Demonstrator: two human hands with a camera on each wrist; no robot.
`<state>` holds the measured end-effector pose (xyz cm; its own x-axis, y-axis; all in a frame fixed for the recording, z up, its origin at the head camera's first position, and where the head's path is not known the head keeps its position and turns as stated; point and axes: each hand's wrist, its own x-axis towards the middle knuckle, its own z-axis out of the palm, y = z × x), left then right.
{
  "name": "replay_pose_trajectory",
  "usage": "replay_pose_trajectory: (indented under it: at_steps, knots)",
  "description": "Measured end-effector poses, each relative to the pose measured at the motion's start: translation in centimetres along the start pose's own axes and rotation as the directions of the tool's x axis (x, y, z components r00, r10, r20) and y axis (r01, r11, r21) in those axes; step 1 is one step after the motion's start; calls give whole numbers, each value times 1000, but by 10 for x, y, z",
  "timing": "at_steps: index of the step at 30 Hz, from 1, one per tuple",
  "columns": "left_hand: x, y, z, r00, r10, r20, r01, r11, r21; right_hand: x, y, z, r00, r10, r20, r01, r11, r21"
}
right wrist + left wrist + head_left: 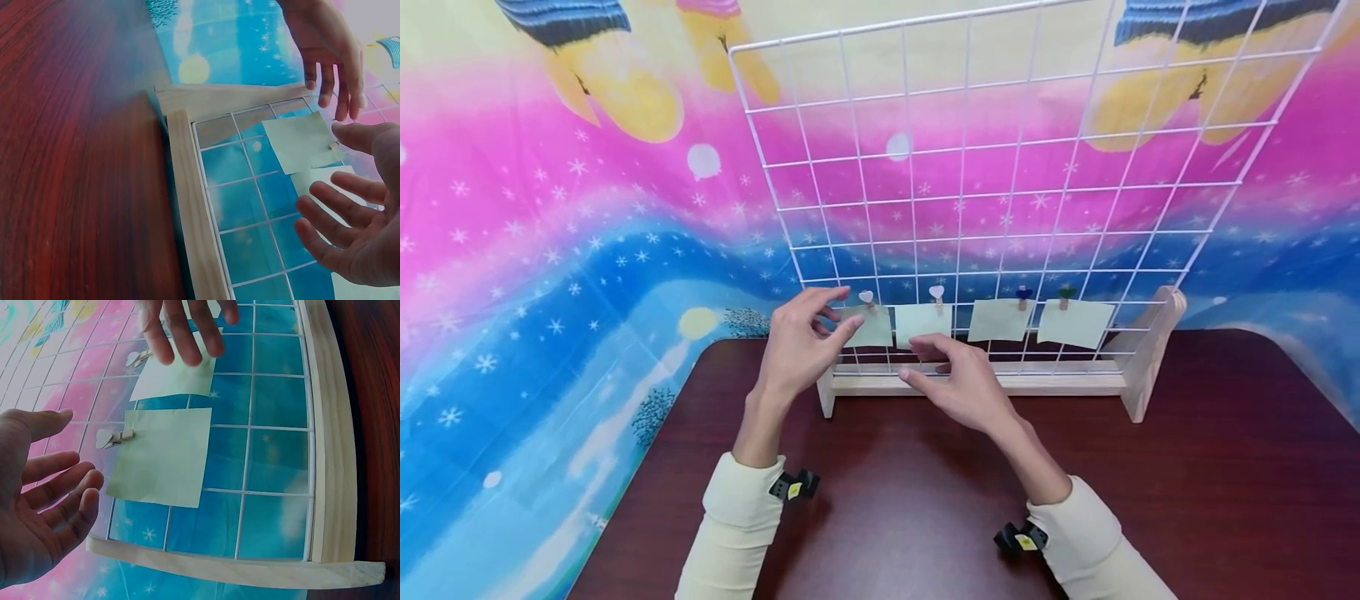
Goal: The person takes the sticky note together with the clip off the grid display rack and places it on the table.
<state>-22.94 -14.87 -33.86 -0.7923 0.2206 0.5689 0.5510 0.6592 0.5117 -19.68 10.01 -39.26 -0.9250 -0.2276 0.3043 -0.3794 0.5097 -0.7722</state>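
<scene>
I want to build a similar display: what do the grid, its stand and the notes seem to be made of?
Grid: probably metal wire, coated white; it looks thin, stiff and evenly coloured.
Stand: pale wood, perhaps unvarnished; grain shows, with little shine.
Notes: likely matte paper; thin, plain pale-green sheets without gloss.

Wire grid [1010, 195] blocks forward reach (tabletop [910, 483] leaves room).

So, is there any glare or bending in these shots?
Head view: a pale sheen on the dark table; left wrist view: the wooden rail curves, probably lens distortion, while the nearest note is fairly crisp; right wrist view: the backdrop washes out toward the upper right.
</scene>
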Motion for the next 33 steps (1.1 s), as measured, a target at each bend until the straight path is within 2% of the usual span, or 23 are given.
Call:
replay_pose_trajectory:
  at_steps: [8,18,24,33]
  knots:
    - [5,2,0,999,13,51,-14,1000,7,9,0,12,1000,8,22,-9,999,45]
    - [13,7,4,989,33,142,-48,993,108,17,4,23,999,43,-7,-42,994,97]
    - [20,9,7,987,32,156,-56,986,157,23,6,30,998,44,-44,-37,989,144]
    - [28,10,6,987,53,154,-81,981,177,29,5,34,992,44,-120,-29,992,126]
